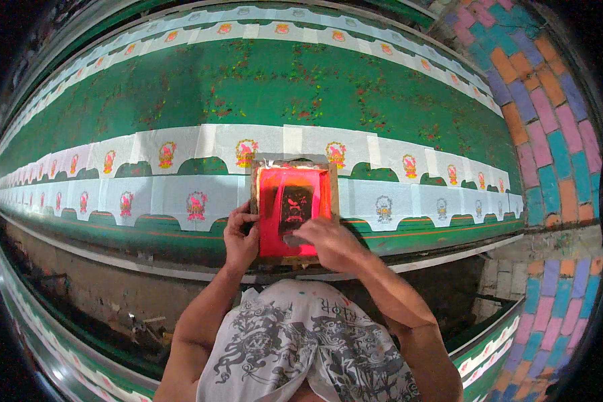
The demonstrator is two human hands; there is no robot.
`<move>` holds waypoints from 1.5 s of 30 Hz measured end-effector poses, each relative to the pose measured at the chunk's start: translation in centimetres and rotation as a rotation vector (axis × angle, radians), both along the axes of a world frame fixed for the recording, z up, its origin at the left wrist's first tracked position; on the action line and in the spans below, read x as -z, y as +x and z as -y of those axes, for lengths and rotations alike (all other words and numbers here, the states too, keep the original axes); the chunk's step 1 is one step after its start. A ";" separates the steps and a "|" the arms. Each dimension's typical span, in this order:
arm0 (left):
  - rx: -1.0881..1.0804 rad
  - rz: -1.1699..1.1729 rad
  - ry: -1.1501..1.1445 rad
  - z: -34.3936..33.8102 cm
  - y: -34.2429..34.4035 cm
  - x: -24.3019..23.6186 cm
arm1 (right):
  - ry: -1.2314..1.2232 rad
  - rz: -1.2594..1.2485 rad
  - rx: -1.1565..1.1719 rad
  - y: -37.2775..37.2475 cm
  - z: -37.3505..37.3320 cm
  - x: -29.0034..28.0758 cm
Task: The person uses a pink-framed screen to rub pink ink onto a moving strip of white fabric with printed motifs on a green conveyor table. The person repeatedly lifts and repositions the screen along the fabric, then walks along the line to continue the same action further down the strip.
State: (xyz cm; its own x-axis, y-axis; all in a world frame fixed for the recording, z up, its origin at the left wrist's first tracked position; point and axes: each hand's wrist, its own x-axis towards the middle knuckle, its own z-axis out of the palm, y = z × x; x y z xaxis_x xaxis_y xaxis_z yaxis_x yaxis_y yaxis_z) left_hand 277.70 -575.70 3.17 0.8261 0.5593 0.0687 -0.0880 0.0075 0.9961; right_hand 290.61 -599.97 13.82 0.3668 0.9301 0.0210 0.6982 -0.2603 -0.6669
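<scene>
A wooden-edged printing screen (333, 194), spread with bright pink-red ink, lies over the row of pale fabric pieces nearest me. Its mesh shows a dark emblem stencil (295, 205). My left hand (241, 233) grips the frame's left edge, thumb on top. Over the lower right part of the mesh, my right hand (329, 244) is closed and slightly blurred. From its fingers juts the greyish edge of a small squeegee (292, 239), the rest covered by the hand. Left of the screen, the fabric carries pink-and-grey emblems (195, 206); to its right, emblems (384, 209) are grey only.
The long green printing table (261, 87) is speckled with ink and curves across the view. Beyond the screen runs another row of white fabric pieces (409, 164) with red-yellow emblems; more rows lie at the far side. Coloured paving (543, 120) borders the right end.
</scene>
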 end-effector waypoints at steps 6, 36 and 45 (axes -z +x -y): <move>0.008 0.037 -0.011 -0.2 -0.1 0.9 | 0.090 0.263 0.190 6.7 -4.4 0.9; -0.037 0.017 0.428 0.5 -0.1 0.8 | 0.090 0.284 0.295 -10.1 2.6 -1.2; -0.046 0.079 0.350 4.6 1.2 -1.4 | 0.309 0.206 0.711 -7.3 14.0 0.1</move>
